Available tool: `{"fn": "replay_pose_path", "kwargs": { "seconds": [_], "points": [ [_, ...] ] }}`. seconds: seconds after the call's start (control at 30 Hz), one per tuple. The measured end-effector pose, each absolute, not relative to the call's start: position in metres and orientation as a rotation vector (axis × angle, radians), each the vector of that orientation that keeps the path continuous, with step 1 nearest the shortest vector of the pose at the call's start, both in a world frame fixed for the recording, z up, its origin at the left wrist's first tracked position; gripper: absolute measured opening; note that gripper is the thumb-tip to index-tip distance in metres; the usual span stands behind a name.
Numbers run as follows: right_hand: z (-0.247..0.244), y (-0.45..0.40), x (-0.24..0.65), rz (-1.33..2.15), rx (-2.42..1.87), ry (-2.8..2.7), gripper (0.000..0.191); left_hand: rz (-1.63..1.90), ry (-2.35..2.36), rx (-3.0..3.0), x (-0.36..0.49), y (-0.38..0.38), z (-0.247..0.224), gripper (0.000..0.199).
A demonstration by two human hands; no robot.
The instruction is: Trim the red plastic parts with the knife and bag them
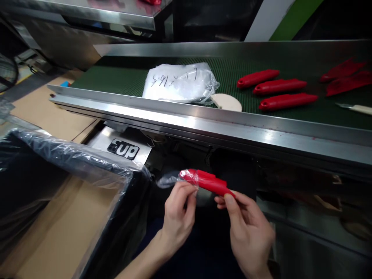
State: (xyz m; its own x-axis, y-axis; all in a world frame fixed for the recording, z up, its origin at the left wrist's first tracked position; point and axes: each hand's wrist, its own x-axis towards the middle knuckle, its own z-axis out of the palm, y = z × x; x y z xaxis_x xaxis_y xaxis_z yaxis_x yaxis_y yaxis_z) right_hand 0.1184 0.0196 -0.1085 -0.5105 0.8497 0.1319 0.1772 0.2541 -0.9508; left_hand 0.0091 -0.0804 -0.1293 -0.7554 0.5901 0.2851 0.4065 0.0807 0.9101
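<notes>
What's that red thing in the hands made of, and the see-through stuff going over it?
The red piece looks like moulded plastic: even colour, smooth with a dull shine. The clear sleeve at its tip seems thin plastic film, since it crinkles and glints. The left hand pinches the film; the right hand holds the other end.

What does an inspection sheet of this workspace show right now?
Surface: green conveyor belt in a steel frame.
Job's things: red handle, its tip in a clear plastic sleeve.
Clutter: three red handles, marked plastic bag, round disc, red blade covers, a knife.
Hands: left hand pinches the sleeve; right hand holds the handle.
Cables: nothing seen.
Surroundings: plastic-lined cardboard box at left.
</notes>
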Motion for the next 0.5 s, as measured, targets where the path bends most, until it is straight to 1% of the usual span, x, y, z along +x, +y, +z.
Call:
{"fn": "replay_pose_path", "kwargs": {
  "seconds": [0.07, 0.1, 0.17, 0.23, 0.3, 0.37, 0.43, 0.5],
  "points": [
    [-0.104, 0.039, 0.125, 0.988, -0.571, -2.15, 0.026, 1.723, 2.17, 1.074, 0.002, -0.084, -0.123, 0.02],
    [-0.1, 0.05, 0.128, 0.893, -0.347, -2.277, 0.032, 1.705, 2.179, 1.056, -0.002, -0.086, -0.119, 0.019],
    [-0.09, 0.069, 0.13, 0.808, 0.045, -2.49, 0.038, 1.665, 2.203, 0.975, -0.01, -0.091, -0.111, 0.014],
    [-0.081, 0.08, 0.128, 0.781, 0.283, -2.664, 0.038, 1.6, 2.175, 0.942, -0.013, -0.094, -0.103, 0.011],
    [-0.076, 0.081, 0.121, 0.711, 0.364, -2.782, 0.036, 1.521, 2.062, 1.003, -0.01, -0.094, -0.096, 0.011],
    [-0.077, 0.075, 0.114, 0.686, 0.317, -2.827, 0.031, 1.498, 1.946, 1.103, -0.003, -0.093, -0.091, 0.013],
    [-0.08, 0.066, 0.108, 0.763, 0.237, -2.793, 0.029, 1.535, 1.895, 1.178, 0.002, -0.095, -0.087, 0.017],
    [-0.081, 0.057, 0.103, 0.906, 0.172, -2.659, 0.03, 1.523, 1.946, 1.223, 0.0, -0.102, -0.086, 0.019]
  ]
}}
